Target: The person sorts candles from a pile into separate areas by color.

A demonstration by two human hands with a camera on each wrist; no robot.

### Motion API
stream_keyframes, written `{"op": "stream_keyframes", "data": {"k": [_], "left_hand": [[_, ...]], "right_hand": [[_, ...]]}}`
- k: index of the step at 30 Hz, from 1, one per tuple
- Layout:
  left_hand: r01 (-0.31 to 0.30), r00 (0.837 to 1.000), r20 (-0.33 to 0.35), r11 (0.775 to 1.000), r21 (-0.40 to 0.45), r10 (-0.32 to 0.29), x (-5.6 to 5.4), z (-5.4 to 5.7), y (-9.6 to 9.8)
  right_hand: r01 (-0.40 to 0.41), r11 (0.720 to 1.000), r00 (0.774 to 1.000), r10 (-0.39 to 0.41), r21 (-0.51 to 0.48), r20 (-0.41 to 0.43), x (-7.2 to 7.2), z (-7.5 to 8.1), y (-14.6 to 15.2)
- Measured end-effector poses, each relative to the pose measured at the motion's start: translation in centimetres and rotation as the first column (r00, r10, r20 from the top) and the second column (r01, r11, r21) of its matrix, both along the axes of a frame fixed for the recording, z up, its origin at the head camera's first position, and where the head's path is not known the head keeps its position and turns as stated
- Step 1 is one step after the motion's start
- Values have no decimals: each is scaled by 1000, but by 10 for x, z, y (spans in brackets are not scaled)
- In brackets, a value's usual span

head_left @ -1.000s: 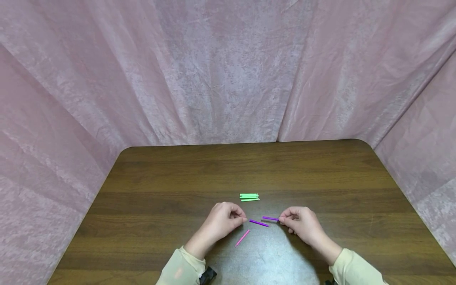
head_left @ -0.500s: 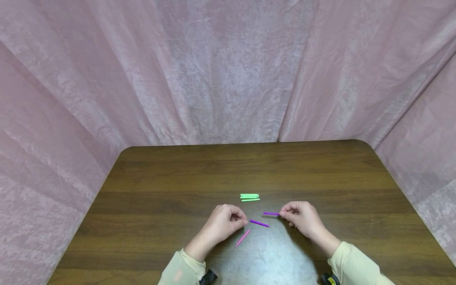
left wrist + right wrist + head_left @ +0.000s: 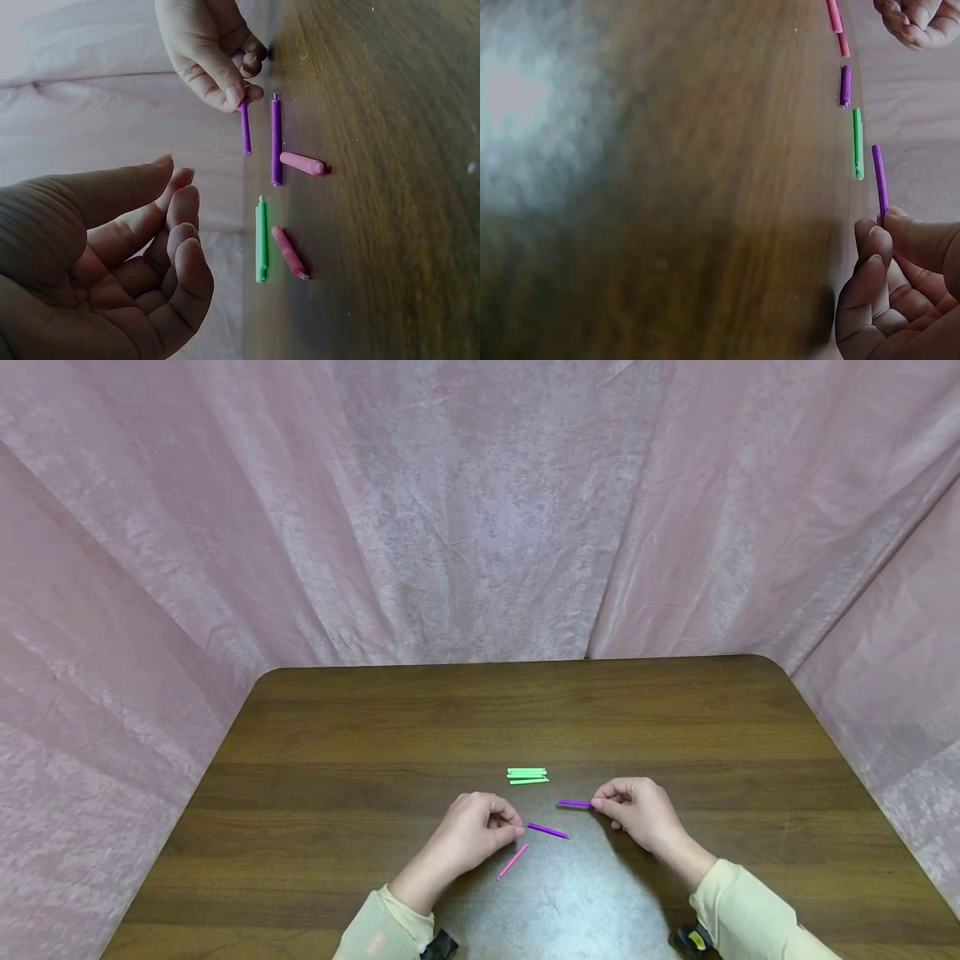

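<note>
My right hand (image 3: 637, 810) pinches one end of a thin purple stick (image 3: 574, 803) between thumb and fingertips. The stick is raised above the table, pointing left. A second purple stick (image 3: 548, 831) lies between my hands, and a pink stick (image 3: 513, 862) lies slanted nearer to me. Farther back, several green sticks (image 3: 527, 772) lie side by side. My left hand (image 3: 480, 831) is low over the table beside the lying purple stick, fingers loosely bent and holding nothing. In the left wrist view, a second pink stick (image 3: 289, 253) appears, which the left hand seems to hide from the head view.
The brown wooden table (image 3: 360, 718) has rounded far corners. Pink curtains (image 3: 480, 510) hang behind it and along both sides. Dark wrist devices (image 3: 438, 945) show below both sleeves.
My right hand has moved away from me and slightly to the right, carrying the purple stick. The left hand stays almost in place. The sticks on the table lie as before.
</note>
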State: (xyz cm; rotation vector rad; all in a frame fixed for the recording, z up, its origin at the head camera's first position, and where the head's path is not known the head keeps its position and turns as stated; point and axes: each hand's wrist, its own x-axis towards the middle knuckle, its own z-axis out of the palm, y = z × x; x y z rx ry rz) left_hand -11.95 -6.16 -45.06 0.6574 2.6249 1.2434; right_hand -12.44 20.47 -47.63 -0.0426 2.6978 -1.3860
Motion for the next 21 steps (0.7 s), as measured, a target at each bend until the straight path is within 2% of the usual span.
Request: {"op": "stream_keyframes", "data": {"k": [12, 21], "left_hand": [[-22, 999, 23, 1000, -11, 23, 2, -2, 1], [-18, 1000, 20, 1000, -5, 18, 4, -4, 1]], "right_hand": [[3, 1000, 1000, -3, 23, 10, -4, -1, 3], [6, 998, 1000, -7, 64, 24, -10, -3, 4]]}}
